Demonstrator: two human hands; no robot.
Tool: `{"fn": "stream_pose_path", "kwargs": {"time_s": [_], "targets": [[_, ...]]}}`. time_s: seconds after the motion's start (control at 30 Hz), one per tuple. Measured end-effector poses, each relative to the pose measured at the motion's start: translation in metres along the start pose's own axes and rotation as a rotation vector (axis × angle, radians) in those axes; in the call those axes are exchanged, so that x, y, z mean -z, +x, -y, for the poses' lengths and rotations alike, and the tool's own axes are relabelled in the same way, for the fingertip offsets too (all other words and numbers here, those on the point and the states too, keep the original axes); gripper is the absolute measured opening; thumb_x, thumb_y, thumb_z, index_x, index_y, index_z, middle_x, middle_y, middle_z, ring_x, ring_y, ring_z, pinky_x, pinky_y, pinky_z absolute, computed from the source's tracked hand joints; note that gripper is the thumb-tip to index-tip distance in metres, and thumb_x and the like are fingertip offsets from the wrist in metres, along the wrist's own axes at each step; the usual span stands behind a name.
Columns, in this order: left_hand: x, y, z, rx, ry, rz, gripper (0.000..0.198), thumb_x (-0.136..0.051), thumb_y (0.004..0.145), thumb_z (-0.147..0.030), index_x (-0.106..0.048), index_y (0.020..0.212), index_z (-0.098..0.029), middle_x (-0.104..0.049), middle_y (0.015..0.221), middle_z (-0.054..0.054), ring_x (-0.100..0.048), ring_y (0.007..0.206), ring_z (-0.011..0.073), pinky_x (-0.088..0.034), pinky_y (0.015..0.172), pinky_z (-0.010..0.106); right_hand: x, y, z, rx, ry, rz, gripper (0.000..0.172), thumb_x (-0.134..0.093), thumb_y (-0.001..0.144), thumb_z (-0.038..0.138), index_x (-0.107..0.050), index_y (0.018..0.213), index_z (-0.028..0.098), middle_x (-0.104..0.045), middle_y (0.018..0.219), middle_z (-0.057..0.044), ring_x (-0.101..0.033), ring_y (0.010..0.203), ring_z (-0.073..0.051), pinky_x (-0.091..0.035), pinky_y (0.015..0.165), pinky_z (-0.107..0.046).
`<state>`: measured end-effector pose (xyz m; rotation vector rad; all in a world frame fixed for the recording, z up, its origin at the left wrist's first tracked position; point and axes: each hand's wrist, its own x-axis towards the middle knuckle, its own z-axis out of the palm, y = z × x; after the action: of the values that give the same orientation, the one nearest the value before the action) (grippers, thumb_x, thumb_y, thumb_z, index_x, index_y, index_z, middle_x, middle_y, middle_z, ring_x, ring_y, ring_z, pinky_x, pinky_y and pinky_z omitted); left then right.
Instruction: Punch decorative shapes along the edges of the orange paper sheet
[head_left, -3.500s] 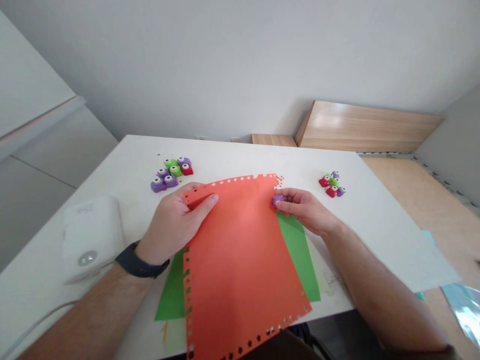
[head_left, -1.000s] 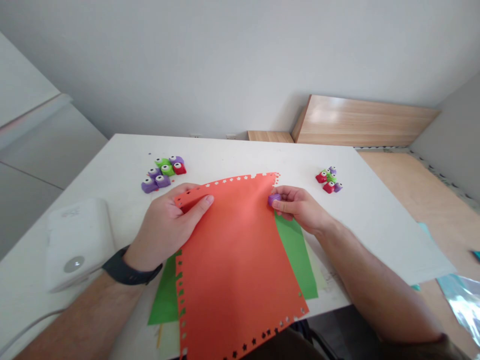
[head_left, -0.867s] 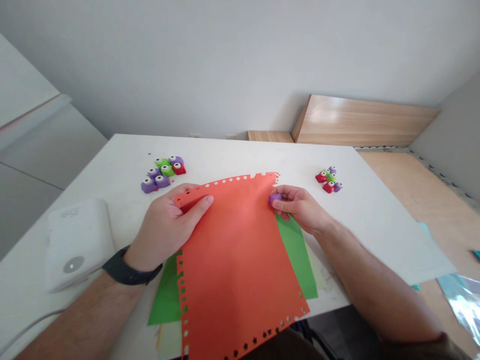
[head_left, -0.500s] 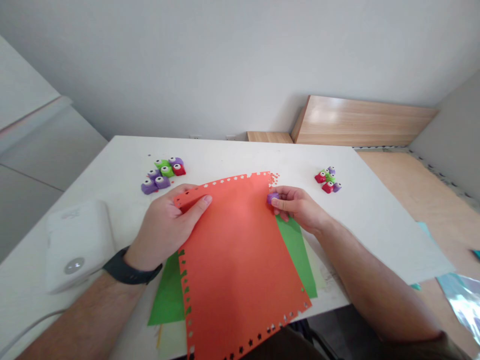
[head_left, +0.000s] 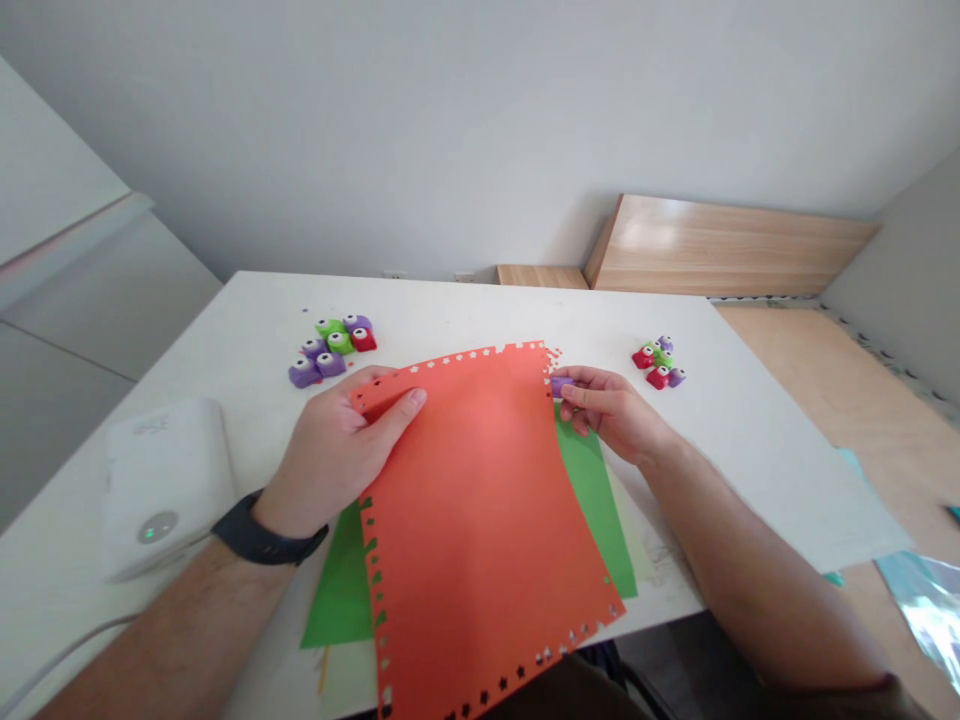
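My left hand (head_left: 356,430) is closed on the upper left corner of an orange sheet of paper (head_left: 480,500), thumb on top. Small star-shaped holes run along the sheet's left, top and bottom edges, and a few show at its upper right. Between the thumb and fingers of my right hand (head_left: 607,405) is a small purple craft punch (head_left: 561,386), at the sheet's upper right edge. Part of the punch is covered by my fingers. Green paper (head_left: 592,480) lies beneath the orange sheet on the white table.
Several coloured punches with eye-like tops (head_left: 330,348) stand at the left, and another group (head_left: 660,360) at the right. Tiny orange cut-outs (head_left: 553,356) lie beyond the sheet's upper right corner. A white device (head_left: 169,490) with a cable is at the left.
My right hand has moved slightly right with the purple punch, away from the sheet's edge, where a small hole now shows. My left hand keeps its hold on the paper.
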<state>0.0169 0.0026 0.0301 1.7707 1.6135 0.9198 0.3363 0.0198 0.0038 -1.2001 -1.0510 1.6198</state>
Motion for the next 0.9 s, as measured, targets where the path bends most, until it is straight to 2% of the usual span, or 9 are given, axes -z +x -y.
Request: {"fn": "stream_pose_path", "kwargs": {"time_s": [0.2, 0.47, 0.9], "targets": [[0.0, 0.0, 0.002, -0.005, 0.015, -0.01, 0.026, -0.066, 0.096, -0.047, -0.072, 0.1, -0.022, -0.077, 0.107, 0.002, -0.069, 0.099, 0.0219, -0.05, 0.089, 0.031, 0.002, -0.001, 0.0, 0.01, 0.007, 0.007, 0.032, -0.087, 0.079, 0.034, -0.077, 0.105, 0.017, -0.071, 0.096, -0.006, -0.06, 0.067, -0.012, -0.037, 0.047, -0.023], [-0.003, 0.003, 0.011, -0.029, 0.011, -0.074, 0.024, -0.068, 0.094, -0.045, -0.073, 0.098, -0.023, -0.077, 0.103, 0.0, -0.07, 0.094, 0.0196, -0.051, 0.086, 0.029, 0.002, -0.003, 0.001, -0.006, -0.012, 0.038, 0.033, -0.086, 0.08, 0.034, -0.077, 0.106, 0.016, -0.068, 0.087, -0.004, -0.061, 0.067, -0.011, -0.039, 0.047, -0.02], [-0.004, 0.003, 0.011, -0.037, 0.021, -0.086, 0.024, -0.069, 0.093, -0.046, -0.075, 0.099, -0.023, -0.078, 0.105, 0.0, -0.071, 0.096, 0.0205, -0.052, 0.086, 0.03, 0.001, -0.002, -0.002, -0.016, -0.064, 0.042, 0.032, -0.086, 0.081, 0.038, -0.077, 0.103, 0.017, -0.069, 0.089, -0.005, -0.06, 0.067, -0.012, -0.038, 0.047, -0.023]]}}
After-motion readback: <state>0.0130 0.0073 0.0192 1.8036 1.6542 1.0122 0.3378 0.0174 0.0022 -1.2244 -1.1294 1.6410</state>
